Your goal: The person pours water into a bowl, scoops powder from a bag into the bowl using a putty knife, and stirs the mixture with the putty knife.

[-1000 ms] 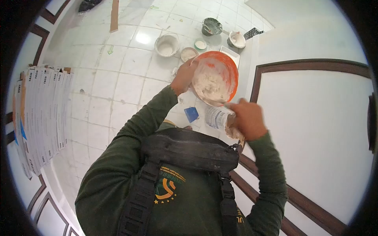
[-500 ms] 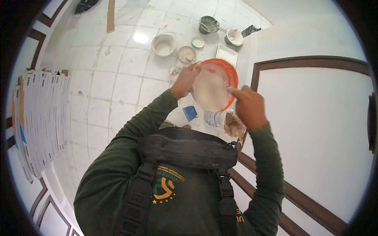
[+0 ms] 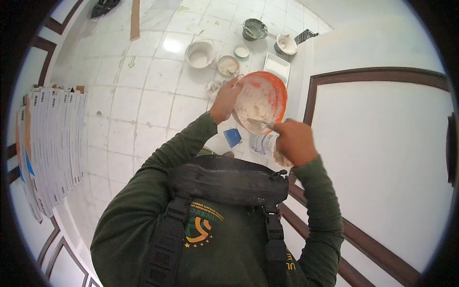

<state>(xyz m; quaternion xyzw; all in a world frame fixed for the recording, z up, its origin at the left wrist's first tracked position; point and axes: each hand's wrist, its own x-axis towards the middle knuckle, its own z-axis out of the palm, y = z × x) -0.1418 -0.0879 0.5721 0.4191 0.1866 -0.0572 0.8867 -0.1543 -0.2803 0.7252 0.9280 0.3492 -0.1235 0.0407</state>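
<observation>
An orange bowl [image 3: 278,95] is tilted toward me, with a pale, lumpy paste [image 3: 253,109] inside. My left hand [image 3: 226,99] grips its left rim, fingers closed on the edge. My right hand [image 3: 295,139] is closed round the handle of a metal spatula [image 3: 258,122], whose blade touches the paste near the bowl's lower rim. Beneath my right hand lies an open bag [image 3: 262,143] with printed sides, its mouth partly hidden by the hand. A blue plastic scraper [image 3: 233,137] rests on the floor below the bowl.
On the tiled floor [image 3: 155,107] stand a white bucket [image 3: 200,54], a round tub [image 3: 228,66], a small green-rimmed container [image 3: 241,51], a dark bucket [image 3: 255,29], another bucket [image 3: 286,45] and a white tray [image 3: 277,66]. Stacked boxes [image 3: 55,143] are at left; a framed panel [image 3: 382,143] is at right.
My right hand moved up to the bowl's right side, then back down with the spatula, again covering part of the bag. The bowl sits slightly lower than at first, still in my left hand.
</observation>
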